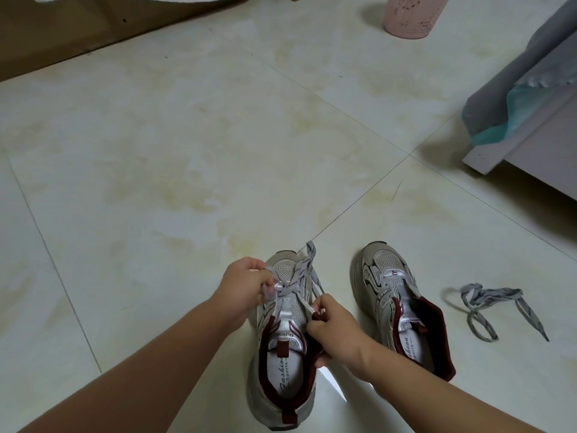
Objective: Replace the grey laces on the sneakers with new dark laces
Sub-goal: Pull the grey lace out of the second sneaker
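Two white and maroon sneakers stand on the tiled floor, toes pointing away from me. The left sneaker (282, 364) still carries a grey lace (296, 276) crossed over its upper eyelets, with loose ends lying over the toe. My left hand (246, 284) pinches that lace at the shoe's left side. My right hand (335, 331) grips the right edge of the same shoe's collar and pinches the lace there. The right sneaker (402, 307) has no lace in it. A pulled-out grey lace (499, 303) lies tangled on the floor to its right.
A pink perforated bin (412, 14) stands at the far top. Grey cloth (512, 76) hangs over a white furniture edge (512, 145) at the right. A brown board (56, 35) runs along the top left. Pale floor tiles (203, 151) spread ahead of the shoes.
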